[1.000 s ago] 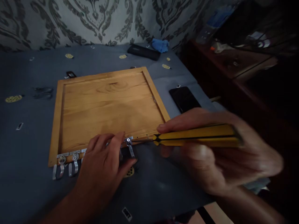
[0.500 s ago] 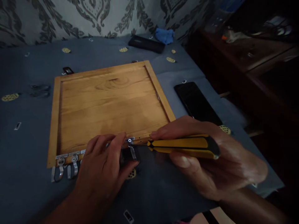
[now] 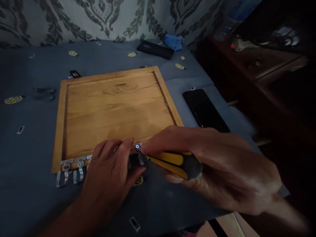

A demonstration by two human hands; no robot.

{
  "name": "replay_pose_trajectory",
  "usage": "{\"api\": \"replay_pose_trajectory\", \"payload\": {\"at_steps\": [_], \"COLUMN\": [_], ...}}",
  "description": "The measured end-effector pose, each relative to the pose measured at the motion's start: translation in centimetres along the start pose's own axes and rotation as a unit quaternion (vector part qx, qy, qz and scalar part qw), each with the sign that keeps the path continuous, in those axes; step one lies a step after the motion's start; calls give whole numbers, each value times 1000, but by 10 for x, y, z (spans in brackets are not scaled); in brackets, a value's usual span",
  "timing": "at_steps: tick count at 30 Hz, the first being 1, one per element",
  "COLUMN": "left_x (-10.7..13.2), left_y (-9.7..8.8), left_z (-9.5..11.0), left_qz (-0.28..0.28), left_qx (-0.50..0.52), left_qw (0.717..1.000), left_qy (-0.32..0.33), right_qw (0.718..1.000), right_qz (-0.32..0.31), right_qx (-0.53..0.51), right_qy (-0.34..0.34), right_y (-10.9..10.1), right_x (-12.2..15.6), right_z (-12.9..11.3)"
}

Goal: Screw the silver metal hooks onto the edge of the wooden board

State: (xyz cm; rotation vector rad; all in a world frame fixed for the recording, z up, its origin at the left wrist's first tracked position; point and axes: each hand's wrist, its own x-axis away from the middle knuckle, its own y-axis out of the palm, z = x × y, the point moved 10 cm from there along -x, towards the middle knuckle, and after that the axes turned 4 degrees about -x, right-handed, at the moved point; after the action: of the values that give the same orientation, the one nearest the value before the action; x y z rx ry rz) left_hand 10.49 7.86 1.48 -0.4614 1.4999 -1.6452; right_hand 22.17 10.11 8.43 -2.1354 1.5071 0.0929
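A wooden framed board lies flat, with several metal hooks along its near edge. My left hand is closed over that edge, its thumb under and fingers above, gripping a metal hook whose plate carries a cross-head screw. Wrapped in my right hand is a yellow and black screwdriver, its handle tilted and its front end just right of the hook. My fingers and the hook's shadow hide the screwdriver's tip.
Right of the board lies a black phone. A dark case and a blue cloth are near the patterned wall. Small dark items lie left of the board. A dark wooden cabinet stands at the right.
My right hand has brought the screwdriver leftward, close to the hook, and its handle now tilts down to the right. My left hand keeps its grip. The view has shifted slightly.
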Motion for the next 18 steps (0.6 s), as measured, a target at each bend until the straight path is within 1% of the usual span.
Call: {"api": "replay_pose_trajectory", "payload": {"at_steps": [2, 3, 5, 9, 10, 14, 18], "left_x": [0, -1, -1, -1, -1, -1, -1], "left_y": [0, -1, -1, 1, 1, 0, 1], "left_z": [0, -1, -2, -2, -2, -2, -1], "left_qz": [4, 8, 14, 11, 10, 17, 17], "left_qx": [-11, -13, -12, -22, -25, -20, -19], "left_qw": [1000, 1000, 1000, 1000, 1000, 1000, 1000], "left_qy": [0, -1, -6, -6, -5, -3, 1], "right_qw": [998, 998, 999, 994, 993, 996, 996], "right_qz": [-59, -53, -18, 108, 114, 84, 81], "right_qx": [5, 7, 5, 19, 19, 10, 26], "right_qy": [-10, -20, -33, -13, -26, -32, -21], "right_y": [10, 8, 2, -19, -19, -10, -8], "right_x": [-1, 0, 3, 15, 17, 18, 16], "right_z": [-2, -5, -8, -4, -6, -5, -3]}}
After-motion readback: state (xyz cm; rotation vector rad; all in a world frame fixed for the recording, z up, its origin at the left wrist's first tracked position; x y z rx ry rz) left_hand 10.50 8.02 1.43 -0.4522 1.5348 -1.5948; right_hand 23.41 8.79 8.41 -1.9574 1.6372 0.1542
